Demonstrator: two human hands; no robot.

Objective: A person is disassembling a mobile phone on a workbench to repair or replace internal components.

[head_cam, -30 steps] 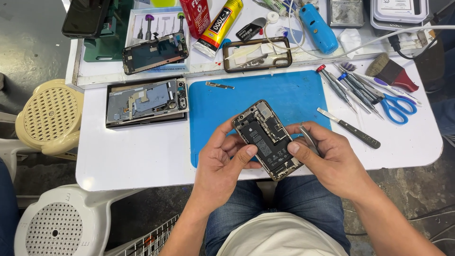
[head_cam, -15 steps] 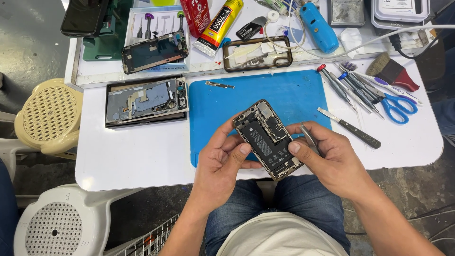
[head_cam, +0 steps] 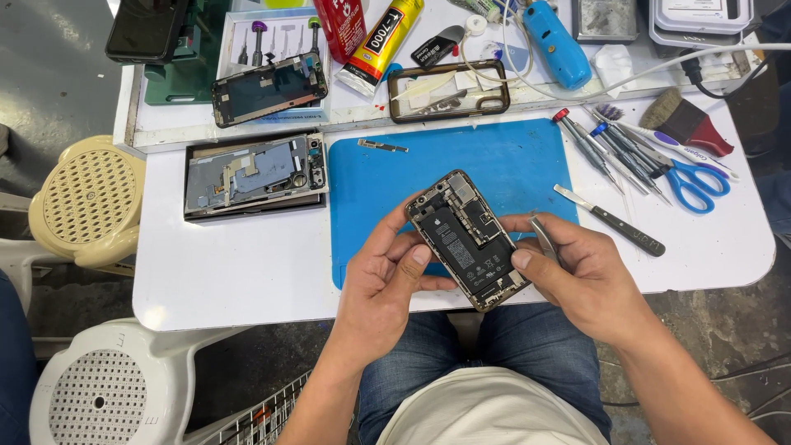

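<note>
- Our fingers (head_cam: pixel 409 262) on the left hand (head_cam: pixel 383 284) curl under and beside the opened phone (head_cam: pixel 467 240), with the thumb pressed on its dark battery side. They are closed snugly on it.
- Our right hand (head_cam: pixel 581 276) grips the phone's other edge. It also pinches thin metal tweezers (head_cam: pixel 541 233); we think the tips point up, but they are small and hard to see.
- The phone has no back cover, so we see its insides. We hold it just above the near edge of the blue mat (head_cam: pixel 461 177), over our lap.
- We judge that we are at the looking and picking step, working on the small parts inside. The next move needs a steady hold and a gentle touch with the tweezers.
- At the top of the white table (head_cam: pixel 247 272) lies a yellow glue tube (head_cam: pixel 381 35) with a black label strip, tilted. Just beside it stands a red bottle (head_cam: pixel 339 25).
- A flat white card of small tools (head_cam: pixel 276 37) sits to the left, under a phone frame (head_cam: pixel 269 86).
- A grey tray (head_cam: pixel 700 21) with a white label is in the far right corner.
</note>
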